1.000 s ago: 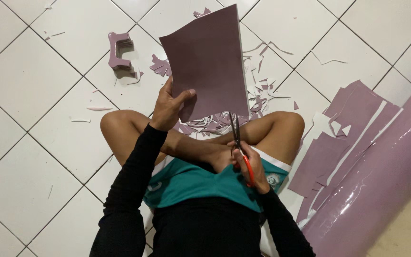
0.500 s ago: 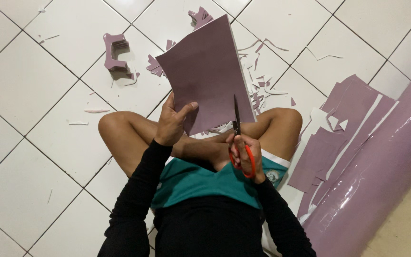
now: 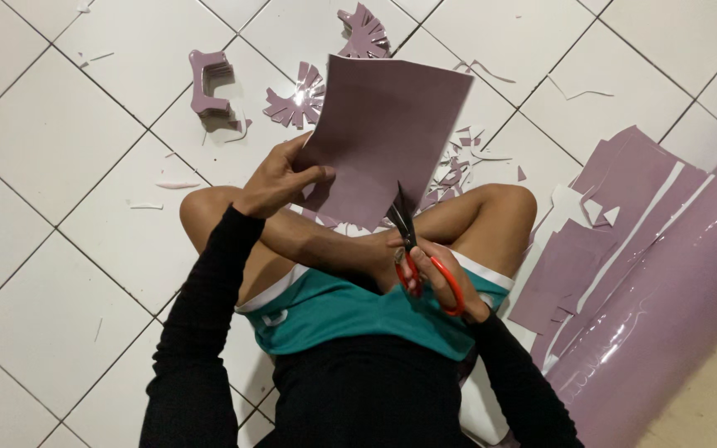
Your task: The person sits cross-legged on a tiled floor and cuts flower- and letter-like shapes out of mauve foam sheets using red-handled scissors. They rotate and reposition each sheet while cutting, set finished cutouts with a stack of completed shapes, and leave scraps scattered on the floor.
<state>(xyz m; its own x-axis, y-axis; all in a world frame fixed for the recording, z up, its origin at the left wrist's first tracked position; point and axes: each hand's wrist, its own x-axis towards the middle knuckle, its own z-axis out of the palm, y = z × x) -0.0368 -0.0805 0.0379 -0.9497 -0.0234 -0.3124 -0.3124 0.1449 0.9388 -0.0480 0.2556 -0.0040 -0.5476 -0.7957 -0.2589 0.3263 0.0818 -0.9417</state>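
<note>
Head view: my left hand (image 3: 280,178) grips the mauve sheet (image 3: 383,133).
My right hand (image 3: 437,278), closed around the red scissors (image 3: 417,249), blades seemingly at the sheet's edge.

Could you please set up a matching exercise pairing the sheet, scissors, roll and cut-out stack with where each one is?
Things:
1. mauve sheet
2. red-handled scissors
3. mauve roll
4. cut-out stack

Places:
A. on the tiles, far left of the sheet
B. in the right hand
C. along the right edge of the view
D. held up by the left hand

Pairs: 1-D, 2-B, 3-C, 4-A
</note>
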